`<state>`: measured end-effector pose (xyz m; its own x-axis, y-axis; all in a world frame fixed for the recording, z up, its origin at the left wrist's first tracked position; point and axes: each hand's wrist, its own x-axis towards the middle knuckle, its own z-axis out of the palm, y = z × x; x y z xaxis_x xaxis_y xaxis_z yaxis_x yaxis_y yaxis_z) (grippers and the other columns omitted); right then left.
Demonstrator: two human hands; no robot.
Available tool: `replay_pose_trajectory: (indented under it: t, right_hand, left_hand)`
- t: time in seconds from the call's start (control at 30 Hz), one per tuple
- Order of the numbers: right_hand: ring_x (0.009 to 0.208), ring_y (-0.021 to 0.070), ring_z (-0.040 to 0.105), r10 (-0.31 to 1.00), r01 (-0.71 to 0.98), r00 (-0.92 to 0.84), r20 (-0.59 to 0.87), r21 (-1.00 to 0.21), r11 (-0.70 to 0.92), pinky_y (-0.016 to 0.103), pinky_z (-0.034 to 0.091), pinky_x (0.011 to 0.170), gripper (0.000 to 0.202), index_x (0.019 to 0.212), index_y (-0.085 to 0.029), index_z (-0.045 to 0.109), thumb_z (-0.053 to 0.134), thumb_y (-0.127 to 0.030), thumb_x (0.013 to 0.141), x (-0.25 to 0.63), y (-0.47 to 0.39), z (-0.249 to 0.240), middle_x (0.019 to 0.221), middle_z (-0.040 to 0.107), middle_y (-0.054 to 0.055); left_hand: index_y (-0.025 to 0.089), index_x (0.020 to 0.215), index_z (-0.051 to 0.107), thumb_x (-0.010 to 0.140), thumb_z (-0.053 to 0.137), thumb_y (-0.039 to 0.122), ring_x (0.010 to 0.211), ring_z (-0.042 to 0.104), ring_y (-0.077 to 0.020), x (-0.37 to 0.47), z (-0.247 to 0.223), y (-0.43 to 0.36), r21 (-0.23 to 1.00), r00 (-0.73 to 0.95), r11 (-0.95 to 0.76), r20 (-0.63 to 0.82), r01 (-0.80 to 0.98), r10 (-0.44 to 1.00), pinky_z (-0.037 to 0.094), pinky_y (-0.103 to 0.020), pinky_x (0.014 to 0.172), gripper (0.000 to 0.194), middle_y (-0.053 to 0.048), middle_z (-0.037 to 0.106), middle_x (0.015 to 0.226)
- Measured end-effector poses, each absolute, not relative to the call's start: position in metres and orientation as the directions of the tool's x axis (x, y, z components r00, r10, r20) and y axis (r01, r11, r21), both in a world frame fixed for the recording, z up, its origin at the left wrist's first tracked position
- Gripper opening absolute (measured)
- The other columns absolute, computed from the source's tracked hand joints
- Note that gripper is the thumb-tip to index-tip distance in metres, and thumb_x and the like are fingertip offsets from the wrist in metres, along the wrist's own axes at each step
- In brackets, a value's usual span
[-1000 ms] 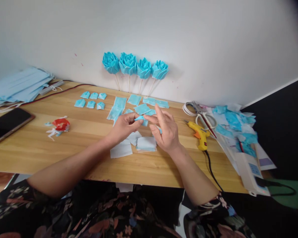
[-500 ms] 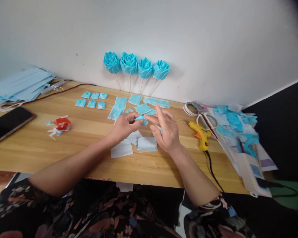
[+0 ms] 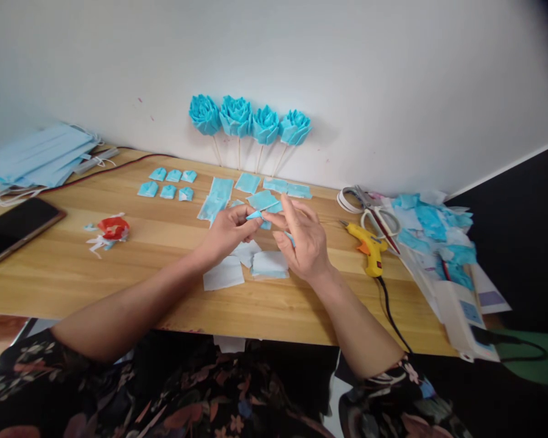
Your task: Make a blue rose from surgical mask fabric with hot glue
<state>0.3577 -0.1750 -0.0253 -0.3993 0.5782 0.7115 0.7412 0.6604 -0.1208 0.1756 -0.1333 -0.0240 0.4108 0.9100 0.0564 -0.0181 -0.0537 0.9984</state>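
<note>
My left hand (image 3: 232, 231) pinches a small folded blue fabric piece (image 3: 254, 215) between thumb and fingers, above the middle of the table. Close on its right is my right hand (image 3: 305, 243), fingers spread, the thumb apart and one fingertip at the edge of that piece. A bit of blue shows between the right thumb and fingers; whether it is held or lies behind cannot be told. Beneath and beyond both hands lie cut blue rectangles (image 3: 215, 198) and pale ones (image 3: 223, 272). Several folded petals (image 3: 168, 191) rest in two rows at the left.
Blue fabric flowers (image 3: 236, 115) on sticks lean on the wall. To the right are a yellow glue gun (image 3: 369, 246), scissors (image 3: 381, 225), a tape roll (image 3: 349, 201) and blue scraps (image 3: 432, 222). Leftward are face masks (image 3: 41, 152), a phone (image 3: 18, 231) and a red scrap (image 3: 114, 228).
The blue piece in my left hand shows as a smaller, more pointed fold. My right fingers have shifted slightly left; the things on the table lie as before.
</note>
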Motion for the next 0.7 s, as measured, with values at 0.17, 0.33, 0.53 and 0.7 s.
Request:
replay_pose_trajectory:
  t: [0.17, 0.33, 0.53, 0.7]
  right_hand:
    - [0.107, 0.0193, 0.070, 0.557, 0.726, -0.397, 0.730, -0.122, 0.677, 0.045, 0.045, 0.109, 0.065, 0.162, -0.019, 0.007, 0.037, -0.029, 0.104, 0.3578, -0.1744, -0.0255, 0.118, 0.076, 0.005]
    - [0.108, 0.0203, 0.070, 0.585, 0.740, -0.399, 0.706, -0.129, 0.660, 0.046, 0.044, 0.110, 0.067, 0.162, -0.018, 0.006, 0.037, -0.028, 0.104, 0.3583, -0.1742, -0.0258, 0.119, 0.076, 0.005]
    - [0.108, 0.0197, 0.070, 0.538, 0.709, -0.395, 0.744, -0.125, 0.694, 0.045, 0.047, 0.108, 0.066, 0.162, -0.019, 0.010, 0.040, -0.026, 0.103, 0.3574, -0.1735, -0.0266, 0.119, 0.076, 0.006]
    - [0.109, 0.0206, 0.070, 0.548, 0.715, -0.391, 0.740, -0.130, 0.686, 0.047, 0.047, 0.108, 0.066, 0.162, -0.018, 0.009, 0.038, -0.027, 0.103, 0.3577, -0.1727, -0.0285, 0.120, 0.076, 0.006]
  left_hand:
    - [0.017, 0.073, 0.058, 0.084, 0.066, 0.034, 0.050, 0.045, -0.0085, 0.1756, -0.0229, -0.1335, 0.999, 0.419, -0.037, 0.048, -0.034, 0.907, 0.041, -0.023, 0.053, 0.022, 0.004, 0.052, 0.053]
    - [0.017, 0.070, 0.057, 0.082, 0.067, 0.036, 0.050, 0.045, -0.0085, 0.1764, -0.0225, -0.1338, 0.998, 0.414, -0.025, 0.045, -0.054, 0.909, 0.041, -0.023, 0.053, 0.024, 0.003, 0.053, 0.052]
    - [0.017, 0.069, 0.057, 0.082, 0.068, 0.037, 0.050, 0.045, -0.0084, 0.1764, -0.0217, -0.1344, 0.999, 0.404, -0.020, 0.036, -0.045, 0.914, 0.041, -0.023, 0.054, 0.025, 0.004, 0.053, 0.052]
    - [0.017, 0.070, 0.058, 0.082, 0.068, 0.036, 0.050, 0.045, -0.0081, 0.1763, -0.0214, -0.1347, 0.998, 0.414, -0.026, 0.044, -0.049, 0.909, 0.041, -0.023, 0.054, 0.024, 0.004, 0.053, 0.053]
